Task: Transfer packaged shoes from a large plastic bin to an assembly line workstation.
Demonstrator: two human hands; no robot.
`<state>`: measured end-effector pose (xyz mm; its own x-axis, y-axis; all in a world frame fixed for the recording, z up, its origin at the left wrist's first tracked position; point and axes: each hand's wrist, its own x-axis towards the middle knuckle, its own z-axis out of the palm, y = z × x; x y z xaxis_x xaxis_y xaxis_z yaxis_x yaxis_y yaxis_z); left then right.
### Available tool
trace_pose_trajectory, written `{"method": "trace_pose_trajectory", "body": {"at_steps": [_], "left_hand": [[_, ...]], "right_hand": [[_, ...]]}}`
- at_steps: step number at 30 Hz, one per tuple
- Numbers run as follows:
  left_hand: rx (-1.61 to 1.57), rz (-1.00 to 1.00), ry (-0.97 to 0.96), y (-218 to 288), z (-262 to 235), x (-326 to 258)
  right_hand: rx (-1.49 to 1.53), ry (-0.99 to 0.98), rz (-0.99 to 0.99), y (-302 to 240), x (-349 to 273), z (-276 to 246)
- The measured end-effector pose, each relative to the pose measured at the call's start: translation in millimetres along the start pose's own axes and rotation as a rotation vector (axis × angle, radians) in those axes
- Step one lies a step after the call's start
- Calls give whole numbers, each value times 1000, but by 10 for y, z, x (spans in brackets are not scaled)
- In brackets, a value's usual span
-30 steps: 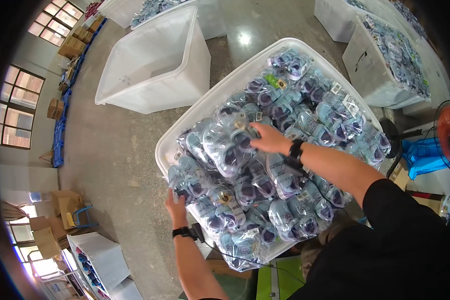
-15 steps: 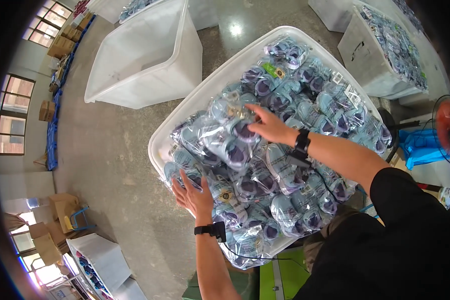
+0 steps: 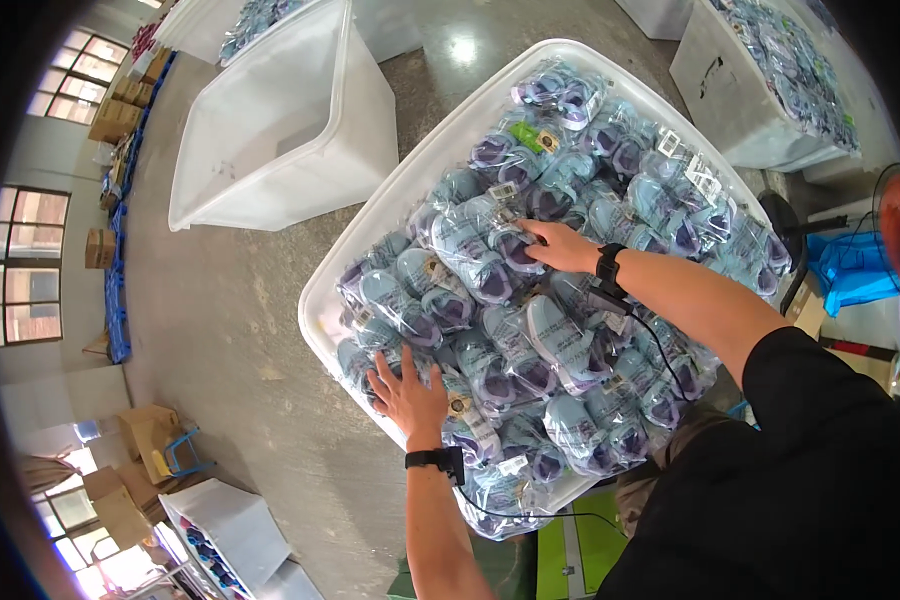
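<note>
While the white bin (image 3: pixel 370 250) sits heaped with bagged blue sandals (image 3: pixel 530 330), left hand (image 3: pixel 408 392) lies flat and open at the pile's 7 o'clock, right hand (image 3: pixel 560 245) presses open near centre. Looks like levelling; empty tub (image 3: pixel 280 130) at 10 o'clock.

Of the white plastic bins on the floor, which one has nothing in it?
The empty white bin, upper left of the full bin both hands rest on; the others hold bagged shoes.
</note>
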<state>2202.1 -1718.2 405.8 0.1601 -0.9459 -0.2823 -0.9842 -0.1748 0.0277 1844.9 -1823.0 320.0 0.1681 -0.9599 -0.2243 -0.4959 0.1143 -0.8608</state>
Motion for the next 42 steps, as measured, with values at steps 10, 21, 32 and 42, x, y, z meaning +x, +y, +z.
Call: {"method": "trace_pose_trajectory", "body": {"at_steps": [10, 21, 32, 42], "left_hand": [[-58, 156, 113, 399, -22, 580], [-76, 171, 11, 669, 204, 491], [-480, 200, 226, 431, -69, -266], [-865, -648, 526, -927, 2, -4368]], "right_hand": [[-265, -40, 163, -38, 4, 9], [-574, -47, -442, -602, -95, 419], [-577, -296, -363, -678, -100, 282], [-133, 4, -511, -1093, -1699, 40]]}}
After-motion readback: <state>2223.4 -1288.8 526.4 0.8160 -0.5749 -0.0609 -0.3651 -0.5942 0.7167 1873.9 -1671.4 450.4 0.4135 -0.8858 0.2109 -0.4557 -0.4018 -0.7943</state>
